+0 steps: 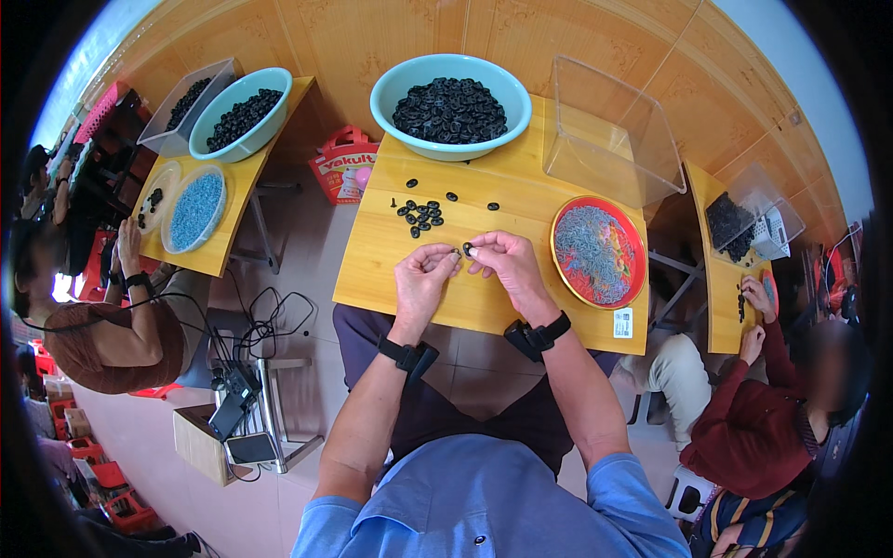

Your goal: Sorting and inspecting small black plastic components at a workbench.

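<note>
My left hand (420, 284) and my right hand (510, 270) meet above the front half of the yellow table (372, 270), fingertips nearly touching. Between the thumb and fingers of my right hand is a small black oval part (468, 249). My left hand is pinched closed too; whatever it grips is too small to make out. Just beyond my hands lies a loose group of black oval parts (423, 216), with a few strays around it. To the right of my right hand, a round red tray (557, 244) holds a heap of thin grey-blue pieces.
A light-blue basin (381, 98) full of black oval parts stands at the table's far edge, beside a clear plastic box (605, 130). Co-workers sit at side tables (228, 223) on both sides. Black cables (279, 316) and a metal stool (279, 409) are at my left.
</note>
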A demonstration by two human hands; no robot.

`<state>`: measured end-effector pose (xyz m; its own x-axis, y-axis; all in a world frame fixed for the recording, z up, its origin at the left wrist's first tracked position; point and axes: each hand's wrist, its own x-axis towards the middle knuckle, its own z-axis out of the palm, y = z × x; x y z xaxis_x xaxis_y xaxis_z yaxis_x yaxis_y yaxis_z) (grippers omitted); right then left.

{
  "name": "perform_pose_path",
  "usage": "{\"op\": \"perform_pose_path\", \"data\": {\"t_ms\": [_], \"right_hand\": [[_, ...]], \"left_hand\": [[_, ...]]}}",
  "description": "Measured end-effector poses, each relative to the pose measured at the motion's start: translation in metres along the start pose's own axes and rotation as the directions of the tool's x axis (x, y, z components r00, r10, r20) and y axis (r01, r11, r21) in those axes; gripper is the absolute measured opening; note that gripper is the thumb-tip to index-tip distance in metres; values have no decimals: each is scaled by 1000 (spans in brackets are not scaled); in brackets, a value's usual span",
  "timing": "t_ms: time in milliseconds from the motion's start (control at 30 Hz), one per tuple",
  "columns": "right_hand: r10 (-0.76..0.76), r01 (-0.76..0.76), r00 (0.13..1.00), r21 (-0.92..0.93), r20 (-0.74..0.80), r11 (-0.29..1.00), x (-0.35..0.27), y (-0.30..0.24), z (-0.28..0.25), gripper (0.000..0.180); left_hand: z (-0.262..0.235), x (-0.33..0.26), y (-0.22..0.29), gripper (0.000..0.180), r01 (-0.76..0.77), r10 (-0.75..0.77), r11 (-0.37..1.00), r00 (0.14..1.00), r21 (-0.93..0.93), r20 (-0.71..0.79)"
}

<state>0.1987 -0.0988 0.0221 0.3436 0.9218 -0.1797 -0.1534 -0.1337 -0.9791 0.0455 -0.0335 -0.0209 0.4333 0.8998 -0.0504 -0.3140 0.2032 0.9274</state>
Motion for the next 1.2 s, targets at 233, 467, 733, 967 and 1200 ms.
{"op": "perform_pose_path", "data": {"t_ms": [233,467,733,967,1200], "right_hand": [[-36,33,999,-74,-28,997,1,3,3,19],[-117,112,993,-124,-35,986,3,11,5,17],[-54,50,998,-108,-31,993,2,6,4,18],[-48,46,999,-88,-20,995,3,6,2,17],[-41,41,999,-64,-7,997,1,3,3,17]], "left_hand": [[2,-2,3,17,14,-14,1000,1000,-6,-19],[2,-1,2,19,26,-26,1000,1000,15,2],[1,0,4,19,37,-37,998,999,48,6],[0,1,6,19,45,-46,998,998,32,43],[2,0,8,21,63,-63,998,997,4,41]]}}
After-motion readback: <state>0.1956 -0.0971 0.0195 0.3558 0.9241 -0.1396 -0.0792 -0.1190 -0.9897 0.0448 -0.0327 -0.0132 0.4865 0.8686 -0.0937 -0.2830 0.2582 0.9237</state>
